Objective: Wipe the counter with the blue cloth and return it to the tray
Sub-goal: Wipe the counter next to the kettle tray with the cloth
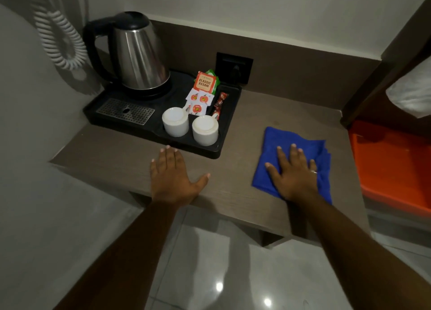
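A folded blue cloth point(282, 141) lies on the brown counter point(247, 113), right of centre. My right hand point(295, 173) rests flat on top of it, fingers spread, palm pressing down over its near half. My left hand point(172, 176) is open and flat on the bare counter near the front edge, just in front of the black tray point(225, 132). An orange tray point(394, 169) sits lower at the far right, beside the counter's end.
The black tray at the back left holds a steel kettle point(140, 53), two upturned white cups point(175, 121) point(205, 130) and tea sachets point(203, 85). A wall socket point(234, 67) sits behind it. A coiled cord point(60, 36) hangs on the left wall.
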Motion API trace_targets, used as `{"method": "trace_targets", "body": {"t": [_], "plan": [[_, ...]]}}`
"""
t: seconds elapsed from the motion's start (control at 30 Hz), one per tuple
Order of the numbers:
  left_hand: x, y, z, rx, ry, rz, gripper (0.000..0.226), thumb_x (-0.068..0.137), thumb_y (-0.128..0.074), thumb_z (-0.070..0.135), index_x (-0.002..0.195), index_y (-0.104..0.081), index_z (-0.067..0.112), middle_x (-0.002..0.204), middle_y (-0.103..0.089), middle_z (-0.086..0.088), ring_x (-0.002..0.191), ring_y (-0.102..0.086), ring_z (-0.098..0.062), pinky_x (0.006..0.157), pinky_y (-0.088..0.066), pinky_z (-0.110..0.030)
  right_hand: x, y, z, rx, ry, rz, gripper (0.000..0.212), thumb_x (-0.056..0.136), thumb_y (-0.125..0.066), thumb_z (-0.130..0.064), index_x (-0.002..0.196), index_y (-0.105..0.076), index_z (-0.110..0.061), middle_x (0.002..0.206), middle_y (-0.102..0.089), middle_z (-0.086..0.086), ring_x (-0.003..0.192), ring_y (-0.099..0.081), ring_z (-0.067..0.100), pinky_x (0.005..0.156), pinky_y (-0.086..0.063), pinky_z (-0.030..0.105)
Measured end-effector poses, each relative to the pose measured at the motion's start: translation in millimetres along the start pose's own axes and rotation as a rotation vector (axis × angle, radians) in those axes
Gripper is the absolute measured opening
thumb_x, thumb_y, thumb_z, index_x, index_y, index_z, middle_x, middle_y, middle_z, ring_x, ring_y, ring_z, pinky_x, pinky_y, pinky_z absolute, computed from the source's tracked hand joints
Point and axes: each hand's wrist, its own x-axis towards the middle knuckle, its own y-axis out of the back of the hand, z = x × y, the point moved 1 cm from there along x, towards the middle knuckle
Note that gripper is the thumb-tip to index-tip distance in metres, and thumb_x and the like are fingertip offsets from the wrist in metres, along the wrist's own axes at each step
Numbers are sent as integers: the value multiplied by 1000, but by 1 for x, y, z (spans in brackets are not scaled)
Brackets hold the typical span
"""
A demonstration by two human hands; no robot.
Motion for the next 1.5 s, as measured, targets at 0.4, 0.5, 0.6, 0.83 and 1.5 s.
{"method": "trace_targets", "body": {"t": [0.4, 0.5, 0.6, 0.83, 1.5], "plan": [[5, -5, 2, 2, 37, -8, 124, 67, -21, 94, 154, -8, 7, 165, -4, -18, 152, -3, -34, 121, -8, -56, -42, -23, -77, -13, 99, -14, 83, 82, 0, -79, 152, 7, -34, 162, 14, 10, 148, 13, 29, 115, 11, 56], [2, -3, 1, 7, 20, 6, 121, 70, -23, 92, 154, -9, 6, 165, -6, -18, 151, -5, -34, 121, -10, -56, -12, -10, -49, -19, 132, -19, 89, 79, -3, -83, 152, 5, -34, 163, 10, 5, 149, 8, 25, 117, 5, 59], [1, -2, 2, 9, 19, 17, 120, 71, -24, 91, 154, -10, 6, 165, -6, -18, 152, -5, -34, 120, -8, -55, -11, 0, 13, 6, -43, 19, 90, 80, -6, -84, 152, 2, -31, 164, 6, 5, 149, 2, 26, 116, -2, 62], [5, -8, 3, 36, 31, 22, 122, 67, -18, 93, 154, -12, 7, 164, -8, -18, 151, -6, -35, 119, -10, -56, -95, -14, 2, -14, -238, 15, 89, 81, 1, -79, 153, 3, -27, 163, 6, 13, 149, 5, 32, 115, -3, 63], [-36, -15, 65, 71, 43, 82, 107, 77, -30, 79, 149, -28, -1, 157, -26, -28, 145, -26, -43, 115, -22, -58, -37, -20, -19, -12, 196, -9, 77, 84, -2, -80, 149, 8, -42, 162, 11, -4, 148, 10, 22, 113, 15, 56]]}}
